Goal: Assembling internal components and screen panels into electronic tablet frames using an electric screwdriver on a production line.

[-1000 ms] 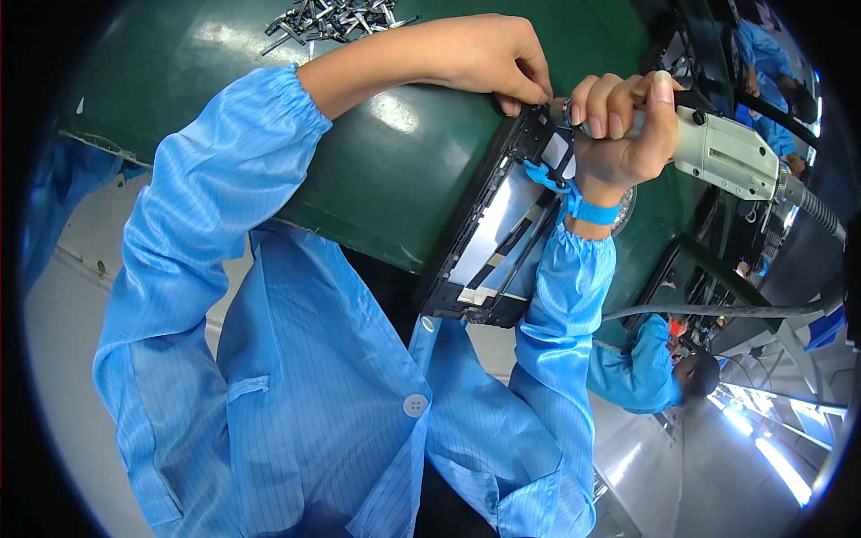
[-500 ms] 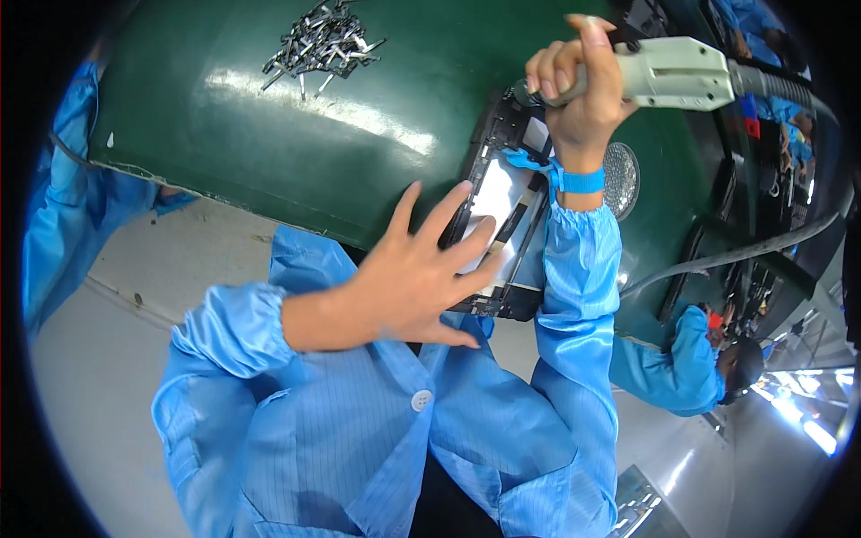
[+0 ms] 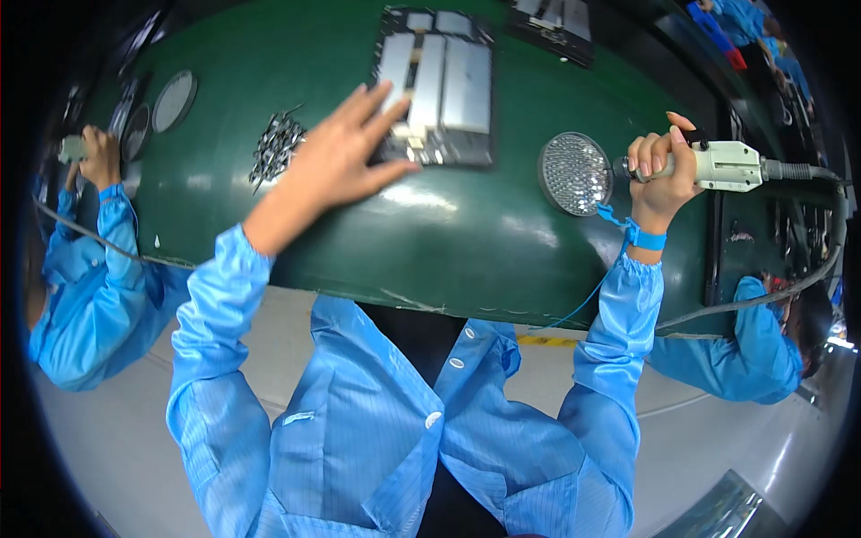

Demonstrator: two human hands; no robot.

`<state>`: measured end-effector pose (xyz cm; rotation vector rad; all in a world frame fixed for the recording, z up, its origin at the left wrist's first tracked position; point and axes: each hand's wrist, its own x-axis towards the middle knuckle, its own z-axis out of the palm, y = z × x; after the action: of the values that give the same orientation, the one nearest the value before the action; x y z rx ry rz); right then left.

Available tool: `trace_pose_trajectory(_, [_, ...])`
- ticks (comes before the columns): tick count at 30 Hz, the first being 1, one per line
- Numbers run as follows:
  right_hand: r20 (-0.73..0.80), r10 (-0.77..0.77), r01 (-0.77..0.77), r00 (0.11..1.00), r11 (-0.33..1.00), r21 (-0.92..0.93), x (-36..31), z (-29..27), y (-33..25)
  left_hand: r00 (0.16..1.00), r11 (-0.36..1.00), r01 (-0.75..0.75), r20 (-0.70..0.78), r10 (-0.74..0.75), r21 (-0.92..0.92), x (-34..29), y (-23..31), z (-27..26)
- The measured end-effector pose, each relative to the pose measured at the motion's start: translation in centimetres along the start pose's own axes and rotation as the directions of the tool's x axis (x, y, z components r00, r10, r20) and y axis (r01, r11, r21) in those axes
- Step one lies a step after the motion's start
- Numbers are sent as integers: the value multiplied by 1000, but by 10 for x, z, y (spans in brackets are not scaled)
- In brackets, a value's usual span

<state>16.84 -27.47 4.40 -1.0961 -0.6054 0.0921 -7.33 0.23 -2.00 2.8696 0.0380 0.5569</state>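
Observation:
My left hand [image 3: 352, 148] has its fingers spread over the left edge of an opened flat electronic device [image 3: 466, 90], which has a black frame and silver panels. The device lies on the green table and looks slightly blurred. On the right, my right hand [image 3: 665, 170] is wrapped round a pale grey electric screwdriver [image 3: 731, 167] with a ribbed cable. Its bit end points left, above the table and apart from the device. Just left of that hand sits a round dish [image 3: 575, 174] with a dimpled surface. Small black and silver parts [image 3: 276, 148] are heaped beside my left forearm.
A second opened device [image 3: 554, 27] lies at the far edge. The screwdriver's cable [image 3: 807, 278] loops down the right side. A blue wrist strap [image 3: 646, 238] trails a thin cord. Co-workers in blue sit at left [image 3: 99, 287] and right [image 3: 735, 345].
The device has gone from the near table edge to farther off, with my left hand at its side. My right hand and the screwdriver have come away from it toward the right. The view has shifted.

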Motion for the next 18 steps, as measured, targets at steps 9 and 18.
trace_pose_trajectory(9, [-187,-38,36,982,999,-15,-7,-68,-7,988,991,68,130,-83,118,150,-157,39])
trace_pose_trajectory(18, [-32,40,-39,999,999,19,-22,-40,5,902,979,140,-427,-63,151,223,-96,65])
